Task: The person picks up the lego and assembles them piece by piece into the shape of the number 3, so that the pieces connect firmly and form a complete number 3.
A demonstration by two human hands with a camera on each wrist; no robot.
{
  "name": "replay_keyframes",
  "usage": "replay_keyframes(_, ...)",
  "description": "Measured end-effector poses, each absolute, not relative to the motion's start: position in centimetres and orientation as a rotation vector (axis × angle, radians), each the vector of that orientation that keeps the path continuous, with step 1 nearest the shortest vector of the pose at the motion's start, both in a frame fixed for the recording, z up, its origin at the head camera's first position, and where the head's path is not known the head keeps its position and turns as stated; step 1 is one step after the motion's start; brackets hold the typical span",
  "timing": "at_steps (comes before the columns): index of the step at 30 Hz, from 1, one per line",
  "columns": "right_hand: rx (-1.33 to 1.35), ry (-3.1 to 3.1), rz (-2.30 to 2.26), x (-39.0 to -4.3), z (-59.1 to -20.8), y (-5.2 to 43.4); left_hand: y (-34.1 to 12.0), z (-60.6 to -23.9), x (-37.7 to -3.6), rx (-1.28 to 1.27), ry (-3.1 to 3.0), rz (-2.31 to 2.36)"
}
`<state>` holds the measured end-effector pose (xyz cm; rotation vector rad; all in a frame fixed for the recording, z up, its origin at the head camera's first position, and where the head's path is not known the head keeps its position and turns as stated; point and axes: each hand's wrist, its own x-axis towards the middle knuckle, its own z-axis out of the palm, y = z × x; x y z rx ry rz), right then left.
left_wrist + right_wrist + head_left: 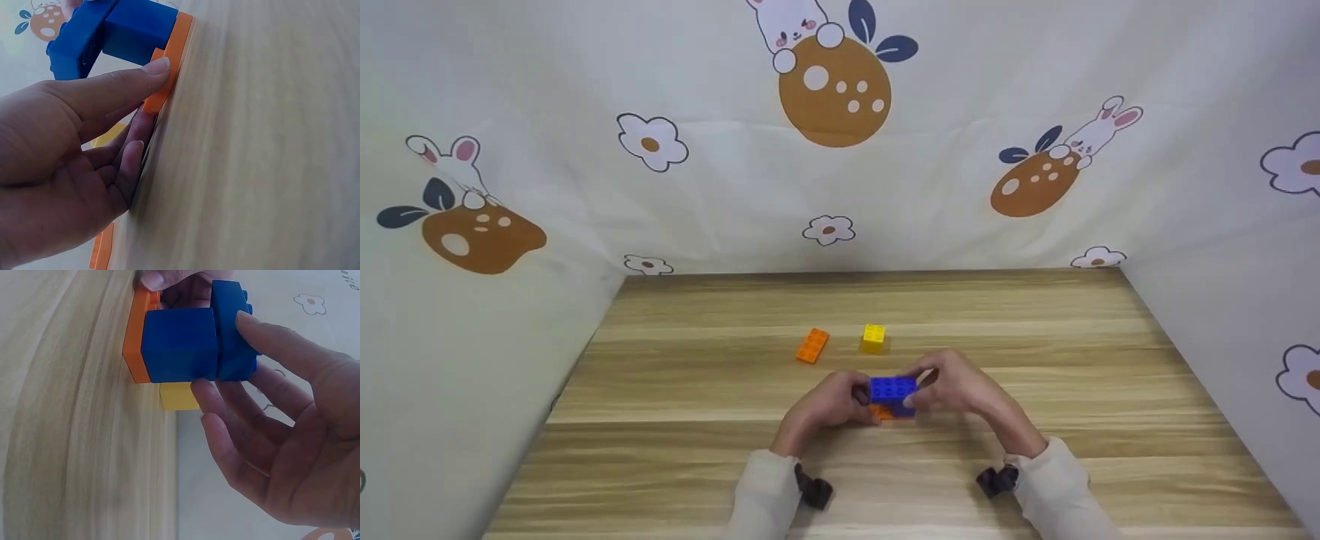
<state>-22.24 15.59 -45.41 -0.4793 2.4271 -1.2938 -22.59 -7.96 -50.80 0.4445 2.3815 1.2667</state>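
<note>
A small stack of toy building bricks stands between the two hands. At its base lies a flat orange brick, pinched at one end by the left hand, thumb along its near side. A tall blue brick sits on the other end of the orange one. Across its top is a thinner blue brick with studs, overhanging towards the left hand. The right hand holds this top brick, with the thumb on one side and fingers on the other.
Beyond the hands, a yellow brick and a second flat orange brick lie on the wooden table. A patterned cloth hangs around the back and sides. Black wrist devices are strapped near both sleeves.
</note>
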Motion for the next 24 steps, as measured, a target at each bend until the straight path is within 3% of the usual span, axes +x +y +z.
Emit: replay_keyframes(24,-0.361,2.289,-1.32,-22.99,-45.94,16.03,-7.81,-50.88,-22.78,0.438,2.408,1.223)
